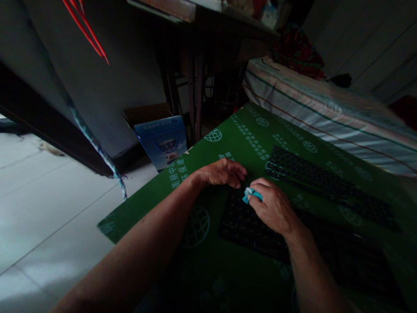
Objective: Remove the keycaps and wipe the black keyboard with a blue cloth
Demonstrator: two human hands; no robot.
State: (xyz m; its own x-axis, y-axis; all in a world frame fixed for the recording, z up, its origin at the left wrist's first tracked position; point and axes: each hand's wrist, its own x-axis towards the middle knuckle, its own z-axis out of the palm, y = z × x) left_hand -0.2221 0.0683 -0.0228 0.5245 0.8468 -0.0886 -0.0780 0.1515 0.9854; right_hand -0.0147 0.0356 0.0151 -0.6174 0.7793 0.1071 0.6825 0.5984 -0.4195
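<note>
A black keyboard base (pixel 244 221) lies on the green board, its key area looking stripped of caps, though the light is dim. At its far left corner, my left hand (pixel 224 173) is closed with bent fingers, seemingly gripping the edge. My right hand (pixel 273 206) hovers over or rests on the base's upper left part. Pinched in its thumb and fingers is a small blue-and-white cloth (pixel 251 194), crumpled and mostly covered by them. Beyond the base, black keycaps (pixel 325 182) are set out in keyboard-like rows.
Under everything is the green printed board (pixel 140 217). A blue box (pixel 163 141) stands on the floor past its left edge. A dark table (pixel 195 78) rises behind. A bed with a striped sheet (pixel 312 113) borders the far right. A wrapped cord (pixel 97 148) hangs at left.
</note>
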